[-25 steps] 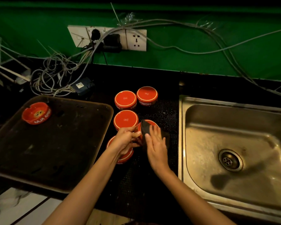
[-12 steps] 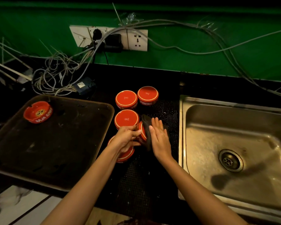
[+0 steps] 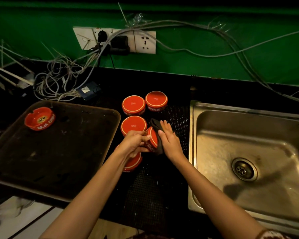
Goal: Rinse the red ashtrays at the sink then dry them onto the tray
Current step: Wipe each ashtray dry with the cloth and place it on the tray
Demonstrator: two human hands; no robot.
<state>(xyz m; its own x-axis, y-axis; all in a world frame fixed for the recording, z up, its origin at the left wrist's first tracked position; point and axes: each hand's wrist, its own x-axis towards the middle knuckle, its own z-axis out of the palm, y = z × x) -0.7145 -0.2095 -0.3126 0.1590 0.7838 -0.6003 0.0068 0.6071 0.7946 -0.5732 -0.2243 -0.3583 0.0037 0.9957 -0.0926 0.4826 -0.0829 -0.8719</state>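
Note:
My left hand [image 3: 134, 144] grips a red ashtray [image 3: 152, 140] tipped on its edge above the black mat. My right hand [image 3: 169, 140] presses a dark cloth [image 3: 156, 124] flat against the ashtray's right face, fingers straight. Three red ashtrays lie upside down behind: one [image 3: 133, 125] just left of the held one, two [image 3: 133, 104] [image 3: 156, 100] further back. Another upside-down ashtray [image 3: 134, 163] sits partly hidden under my left wrist. One ashtray [image 3: 39, 118] stands right way up in the far left corner of the dark tray [image 3: 59, 152].
The steel sink [image 3: 248, 152] with its drain [image 3: 243, 169] lies to the right. A tangle of cables [image 3: 59, 83] and a wall socket strip [image 3: 114, 40] sit behind the tray. The black dotted mat [image 3: 145, 195] runs between tray and sink.
The held ashtray has been tipped further onto its edge. My right hand with the cloth has slid along its face.

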